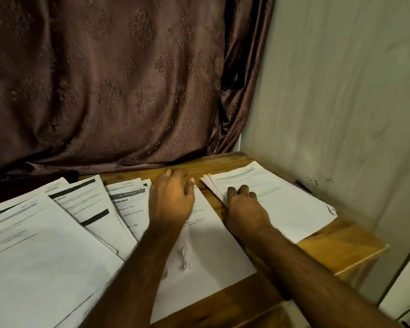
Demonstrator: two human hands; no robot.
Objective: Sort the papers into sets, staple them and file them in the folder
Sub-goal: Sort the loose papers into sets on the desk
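Observation:
Several stacks of printed white papers lie spread across a wooden table [336, 247]. My left hand [171, 197] rests on the top part of the middle sheet [204, 254], fingers bent loosely near its upper edge. My right hand [244, 207] lies on the left edge of the far-right stack [284, 204], fingers pressing down on it. To the left lie a stack with black bars [85, 204], a large near stack [33, 252] and a sheet with a bold heading [128, 209]. No stapler or folder shows.
A brown patterned curtain [104, 79] hangs behind the table. A pale wall [341, 102] stands close on the right. The table's right edge and front corner lie just past the far-right stack.

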